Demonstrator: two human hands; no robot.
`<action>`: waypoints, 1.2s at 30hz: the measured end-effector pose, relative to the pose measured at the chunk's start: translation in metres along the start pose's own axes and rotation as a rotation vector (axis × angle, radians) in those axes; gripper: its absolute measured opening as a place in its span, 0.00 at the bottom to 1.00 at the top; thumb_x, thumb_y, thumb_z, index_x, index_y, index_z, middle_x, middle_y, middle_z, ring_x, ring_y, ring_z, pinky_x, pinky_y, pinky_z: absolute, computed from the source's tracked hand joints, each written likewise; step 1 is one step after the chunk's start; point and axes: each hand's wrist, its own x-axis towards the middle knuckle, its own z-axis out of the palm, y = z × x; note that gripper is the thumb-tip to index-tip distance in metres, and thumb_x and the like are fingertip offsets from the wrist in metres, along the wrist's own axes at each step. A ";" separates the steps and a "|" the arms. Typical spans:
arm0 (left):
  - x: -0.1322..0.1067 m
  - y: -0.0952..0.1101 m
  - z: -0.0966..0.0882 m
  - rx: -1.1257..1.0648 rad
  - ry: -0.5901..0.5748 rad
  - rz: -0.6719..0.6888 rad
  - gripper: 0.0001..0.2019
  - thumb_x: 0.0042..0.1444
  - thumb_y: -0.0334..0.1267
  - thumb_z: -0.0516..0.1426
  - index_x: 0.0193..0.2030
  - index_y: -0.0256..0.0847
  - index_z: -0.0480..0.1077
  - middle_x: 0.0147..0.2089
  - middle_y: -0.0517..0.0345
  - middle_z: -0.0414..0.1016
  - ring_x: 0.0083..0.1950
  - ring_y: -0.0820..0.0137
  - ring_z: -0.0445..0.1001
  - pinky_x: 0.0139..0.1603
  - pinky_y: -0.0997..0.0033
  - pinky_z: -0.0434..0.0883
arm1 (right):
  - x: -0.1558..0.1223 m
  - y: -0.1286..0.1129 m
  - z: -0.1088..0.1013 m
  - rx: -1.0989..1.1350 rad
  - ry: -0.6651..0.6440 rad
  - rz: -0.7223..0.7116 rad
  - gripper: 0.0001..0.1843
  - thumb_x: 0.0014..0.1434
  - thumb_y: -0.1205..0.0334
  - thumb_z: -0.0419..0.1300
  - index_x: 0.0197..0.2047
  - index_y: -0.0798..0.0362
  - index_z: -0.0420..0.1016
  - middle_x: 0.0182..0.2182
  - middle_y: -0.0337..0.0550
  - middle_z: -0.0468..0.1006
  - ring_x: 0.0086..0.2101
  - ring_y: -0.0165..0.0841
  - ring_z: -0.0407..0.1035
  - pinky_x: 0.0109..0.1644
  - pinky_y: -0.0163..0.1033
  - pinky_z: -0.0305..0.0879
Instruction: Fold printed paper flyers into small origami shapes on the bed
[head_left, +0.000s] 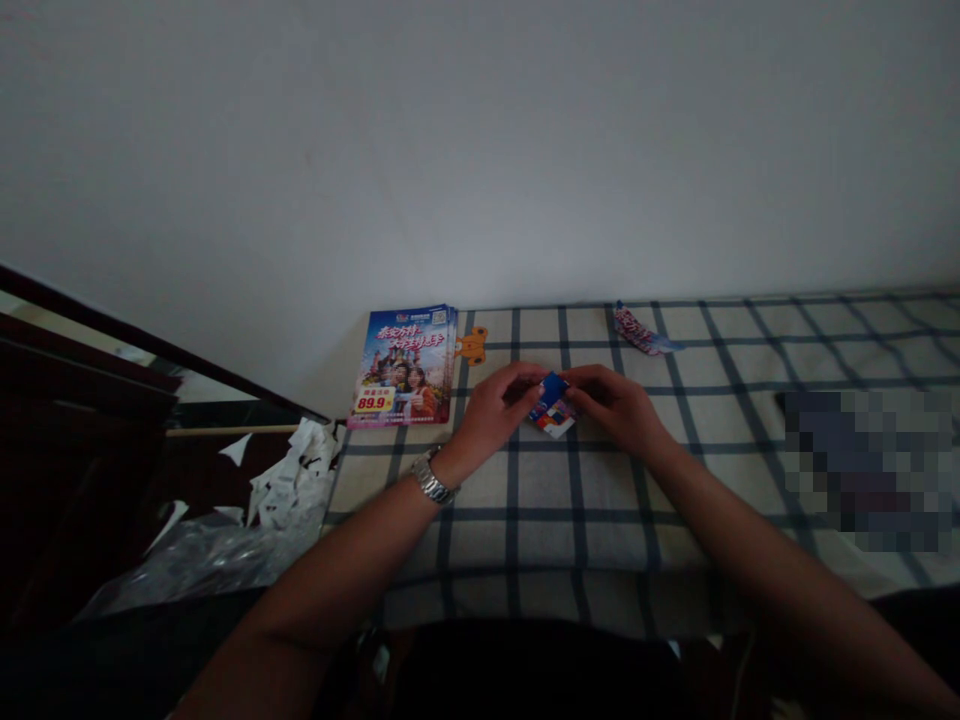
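Note:
Both my hands meet over a checked tablecloth [570, 490]. My left hand [496, 408], with a metal watch on its wrist, and my right hand [616, 403] each pinch one side of a small folded piece of coloured paper [553, 408], blue on top with red, white and blue print below. The paper is held just above or on the cloth; I cannot tell which. Both hands have their fingers closed on it.
A stack of colourful flyers [405, 366] lies at the table's left end, with a small orange cut-out [472, 346] beside it. A folded paper piece [641, 332] lies near the wall. Torn white paper scraps [289, 480] and clear plastic [202, 555] sit left of the table.

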 end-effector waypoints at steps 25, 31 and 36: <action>-0.001 -0.005 0.003 -0.084 -0.015 -0.031 0.09 0.66 0.39 0.62 0.51 0.43 0.73 0.46 0.54 0.80 0.47 0.67 0.80 0.51 0.66 0.78 | -0.001 0.001 -0.001 -0.101 -0.027 -0.003 0.14 0.67 0.51 0.64 0.51 0.47 0.82 0.44 0.44 0.85 0.42 0.40 0.80 0.47 0.45 0.77; -0.001 -0.002 0.004 -0.065 -0.055 -0.054 0.13 0.67 0.44 0.60 0.56 0.43 0.72 0.44 0.54 0.80 0.45 0.67 0.80 0.47 0.67 0.77 | 0.000 -0.002 -0.002 -0.131 -0.048 -0.034 0.12 0.67 0.53 0.63 0.51 0.46 0.83 0.44 0.44 0.85 0.43 0.41 0.79 0.48 0.46 0.76; -0.001 0.000 0.003 -0.004 -0.061 -0.066 0.11 0.68 0.47 0.60 0.48 0.42 0.73 0.42 0.56 0.80 0.43 0.68 0.80 0.46 0.68 0.77 | -0.001 -0.005 -0.002 -0.172 -0.076 -0.084 0.11 0.67 0.55 0.62 0.50 0.45 0.84 0.40 0.43 0.84 0.40 0.39 0.78 0.46 0.44 0.75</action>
